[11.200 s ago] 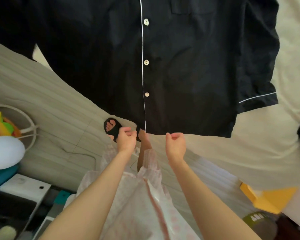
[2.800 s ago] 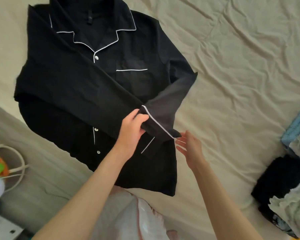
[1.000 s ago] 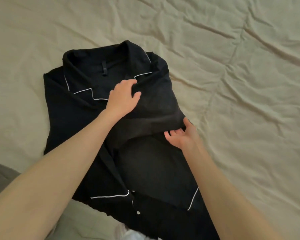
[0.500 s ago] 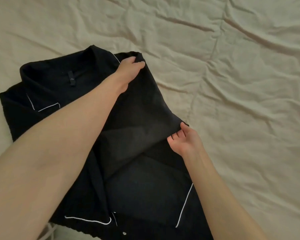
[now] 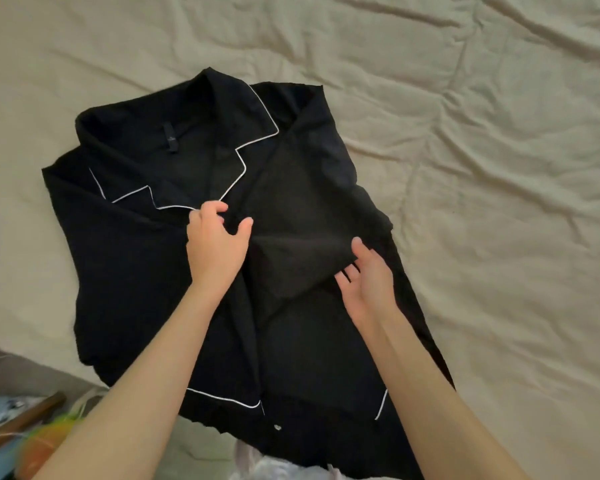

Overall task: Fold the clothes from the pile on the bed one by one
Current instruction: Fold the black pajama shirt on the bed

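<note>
Fingers of the left hand (image 5: 215, 249) curl loosely, thumb apart, over the front of the black button-up pyjama shirt with white piping (image 5: 174, 258), gripping nothing that can be seen. Palm up, the right hand (image 5: 368, 282) has relaxed fingers slipped under the edge of the folded-over right side. Collar-up, the shirt lies flat near the crumpled beige bedsheet's (image 5: 482, 168) near-left edge.

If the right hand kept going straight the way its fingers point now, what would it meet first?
Most likely the folded-in sleeve panel of the black pyjama shirt: the right hand is open, palm up, fingers at the panel's lower edge. Depth is unclear, so it might slip under that flap.
</note>
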Tool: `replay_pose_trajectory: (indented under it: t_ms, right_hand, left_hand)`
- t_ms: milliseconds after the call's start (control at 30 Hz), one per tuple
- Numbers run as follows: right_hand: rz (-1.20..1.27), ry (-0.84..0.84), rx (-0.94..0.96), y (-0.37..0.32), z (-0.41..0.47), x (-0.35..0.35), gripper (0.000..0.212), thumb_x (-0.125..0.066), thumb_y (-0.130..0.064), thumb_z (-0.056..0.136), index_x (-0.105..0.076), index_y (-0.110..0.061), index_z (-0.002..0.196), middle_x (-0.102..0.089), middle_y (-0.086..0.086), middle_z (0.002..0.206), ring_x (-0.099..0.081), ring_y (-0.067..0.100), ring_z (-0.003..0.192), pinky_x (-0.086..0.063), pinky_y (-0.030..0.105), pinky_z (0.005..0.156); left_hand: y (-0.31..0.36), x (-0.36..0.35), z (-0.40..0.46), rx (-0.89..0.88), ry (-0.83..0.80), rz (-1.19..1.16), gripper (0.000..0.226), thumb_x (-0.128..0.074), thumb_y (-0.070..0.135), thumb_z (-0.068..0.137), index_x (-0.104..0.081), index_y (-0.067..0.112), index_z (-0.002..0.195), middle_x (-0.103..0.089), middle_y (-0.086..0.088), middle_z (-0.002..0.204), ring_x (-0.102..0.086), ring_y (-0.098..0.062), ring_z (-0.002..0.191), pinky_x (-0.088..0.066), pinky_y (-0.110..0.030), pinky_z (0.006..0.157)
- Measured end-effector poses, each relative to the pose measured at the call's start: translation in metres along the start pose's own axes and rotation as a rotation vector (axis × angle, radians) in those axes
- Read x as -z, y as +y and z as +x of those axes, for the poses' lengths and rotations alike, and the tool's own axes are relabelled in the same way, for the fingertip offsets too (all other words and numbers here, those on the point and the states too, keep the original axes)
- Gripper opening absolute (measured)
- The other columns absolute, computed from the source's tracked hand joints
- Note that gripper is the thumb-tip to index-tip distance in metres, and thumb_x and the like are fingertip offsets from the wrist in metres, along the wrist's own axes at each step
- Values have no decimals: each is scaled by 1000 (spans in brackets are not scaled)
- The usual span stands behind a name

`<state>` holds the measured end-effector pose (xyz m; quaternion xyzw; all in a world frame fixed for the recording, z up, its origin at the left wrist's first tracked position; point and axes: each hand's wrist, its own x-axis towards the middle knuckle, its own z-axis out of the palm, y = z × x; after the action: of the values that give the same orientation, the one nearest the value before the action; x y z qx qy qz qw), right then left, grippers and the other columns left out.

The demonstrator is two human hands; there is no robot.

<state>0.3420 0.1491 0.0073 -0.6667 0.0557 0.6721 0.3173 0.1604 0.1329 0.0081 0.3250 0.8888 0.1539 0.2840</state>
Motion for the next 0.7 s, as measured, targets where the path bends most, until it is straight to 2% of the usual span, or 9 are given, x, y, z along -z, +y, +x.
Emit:
replay_pose_trajectory:
  t_ms: [133, 300, 367, 400, 467, 533, 567, 633, 700]
  right_hand:
    - [-146, 96, 49, 16, -9, -4, 58, -59, -20, 93, -31, -13, 144, -49, 8, 136, -49, 25, 125, -41, 40, 106]
    - [-199, 33, 48, 43, -29, -2, 56, -55, -17, 95, -30, -7, 145, -48, 9, 138, -49, 25, 126, -41, 39, 106]
    - [-217, 35, 64, 55, -37, -1, 54, -54, -16, 96, -32, -7, 144, -49, 10, 137, -50, 24, 125, -42, 38, 105]
    - [-233, 39, 70, 60, -41, 1, 50, -53, -15, 96, -35, -6, 142, -51, 10, 135, -52, 22, 121, -44, 37, 103]
    - [-268, 35, 73, 71, -48, 5, 41, -52, -16, 97, -43, -7, 136, -55, 10, 130, -58, 18, 108, -48, 33, 97]
    - [-292, 5, 38, 82, -55, 11, 40, -51, -22, 98, -44, -8, 134, -57, 11, 128, -59, 18, 103, -49, 33, 94]
    - [-304, -20, 10, 87, -58, 14, 42, -51, -25, 98, -43, -7, 135, -57, 11, 128, -59, 19, 104, -49, 34, 93]
    - [-347, -69, -34, 99, -61, 19, 48, -50, -34, 97, -41, -7, 137, -58, 9, 123, -59, 18, 104, -49, 33, 90]
    - [-387, -120, -69, 109, -65, 22, 49, -50, -40, 96, -44, -10, 134, -60, 4, 114, -60, 16, 103, -50, 31, 86]
  left_hand:
    - [-33, 9, -54, 158, -30, -59, 39, -61, 41, 86, -51, 15, 114, -49, -1, 109, -49, -11, 92, -35, -25, 73]
    - [-59, 3, -104, 313, -147, -88, 45, -63, 44, 84, -51, 14, 115, -46, 1, 112, -50, -15, 99, -40, -28, 74]
    - [-61, 0, -108, 317, -193, -52, 28, -60, 40, 87, -57, 15, 98, -50, -4, 109, -52, -18, 96, -43, -31, 73]
    - [-59, 2, -108, 308, -208, -70, 21, -57, 36, 89, -56, 16, 83, -54, -6, 99, -54, -17, 84, -43, -31, 69]
    - [-53, 10, -104, 331, -228, -198, 30, -52, 27, 93, -44, 16, 66, -52, -4, 72, -46, -13, 61, -38, -28, 59]
    - [-52, 22, -99, 381, -271, -339, 26, -46, 25, 95, -42, 15, 71, -46, 0, 68, -46, -13, 62, -40, -26, 58]
    - [-55, 28, -98, 406, -305, -409, 22, -43, 26, 96, -45, 13, 78, -50, -2, 73, -51, -16, 68, -47, -29, 64]
    - [-66, 40, -96, 455, -393, -516, 21, -41, 31, 97, -52, 13, 97, -60, -6, 93, -61, -22, 88, -54, -42, 82]
    - [-82, 49, -95, 465, -455, -526, 26, -41, 35, 98, -53, 18, 114, -61, -5, 109, -61, -22, 99, -54, -46, 87]
